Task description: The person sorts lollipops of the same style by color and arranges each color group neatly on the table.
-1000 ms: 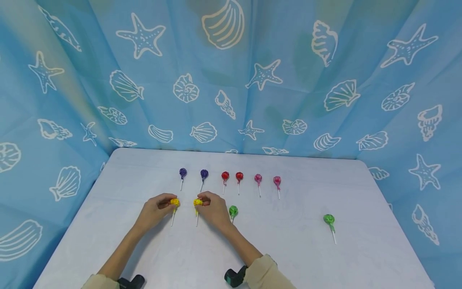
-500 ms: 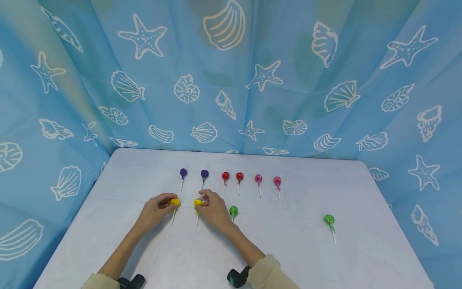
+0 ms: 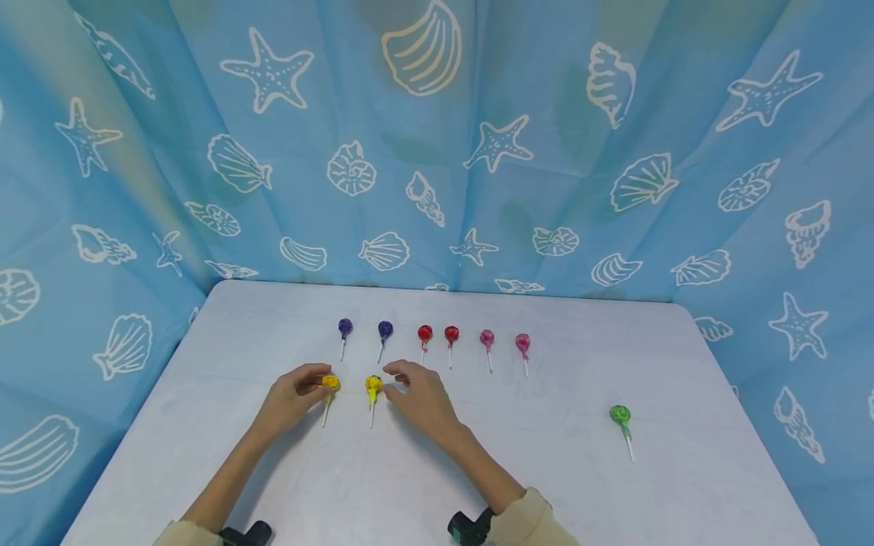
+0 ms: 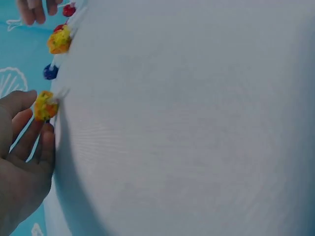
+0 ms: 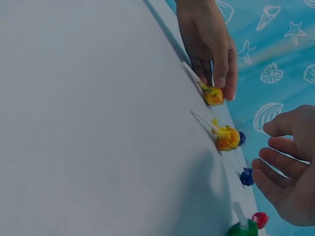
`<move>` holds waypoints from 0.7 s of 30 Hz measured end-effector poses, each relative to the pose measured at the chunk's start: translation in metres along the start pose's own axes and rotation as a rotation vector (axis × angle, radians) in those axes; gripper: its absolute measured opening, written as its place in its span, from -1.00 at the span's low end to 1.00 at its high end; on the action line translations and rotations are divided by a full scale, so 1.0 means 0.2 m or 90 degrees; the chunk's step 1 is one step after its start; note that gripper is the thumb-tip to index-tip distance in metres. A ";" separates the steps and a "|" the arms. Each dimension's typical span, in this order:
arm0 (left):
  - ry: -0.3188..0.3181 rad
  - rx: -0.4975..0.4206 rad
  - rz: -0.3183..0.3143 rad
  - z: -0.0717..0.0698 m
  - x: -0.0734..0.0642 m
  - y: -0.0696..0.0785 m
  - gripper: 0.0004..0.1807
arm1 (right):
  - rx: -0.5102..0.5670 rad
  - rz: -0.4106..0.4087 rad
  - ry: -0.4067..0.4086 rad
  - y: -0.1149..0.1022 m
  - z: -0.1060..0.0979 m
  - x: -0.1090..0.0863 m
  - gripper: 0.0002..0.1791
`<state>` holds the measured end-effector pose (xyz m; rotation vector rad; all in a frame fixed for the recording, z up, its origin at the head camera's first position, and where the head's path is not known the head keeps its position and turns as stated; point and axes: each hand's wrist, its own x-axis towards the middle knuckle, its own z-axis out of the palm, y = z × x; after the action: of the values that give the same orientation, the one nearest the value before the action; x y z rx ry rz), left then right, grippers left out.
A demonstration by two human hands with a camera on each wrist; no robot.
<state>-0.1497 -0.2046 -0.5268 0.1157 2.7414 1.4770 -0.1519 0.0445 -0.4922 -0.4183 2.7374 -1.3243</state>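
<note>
Two yellow lollipops lie side by side on the table, sticks toward me. My left hand pinches the head of the left yellow lollipop between thumb and fingers, and its stick lies free below. Just right of the other yellow lollipop, my right hand is apart from it, fingers spread and holding nothing. In the right wrist view a gap shows between that hand and the yellow lollipop. A green lollipop shows at that view's bottom edge; my right hand hides it in the head view.
Behind the hands runs a row of lollipops: purple ones, red ones and pink ones, in pairs. Another green lollipop lies apart at the right of the white table. A blue shell-print curtain hangs behind.
My right hand has let go of the right yellow lollipop and moved a little right, covering the nearby green lollipop in the head view. My left hand has stayed in place.
</note>
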 end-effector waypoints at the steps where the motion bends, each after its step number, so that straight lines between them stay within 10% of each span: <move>1: 0.002 0.000 -0.005 -0.01 0.00 0.01 -0.59 | -0.004 -0.007 0.003 0.01 -0.01 0.00 -0.69; 21: -0.033 -0.056 0.108 0.08 -0.08 0.27 -0.62 | 0.006 -0.033 0.059 0.27 -0.49 -0.19 -0.66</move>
<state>-0.1299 -0.1629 -0.4904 0.3882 2.6797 1.6070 -0.1454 0.1605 -0.4747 -0.4404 2.8120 -1.4026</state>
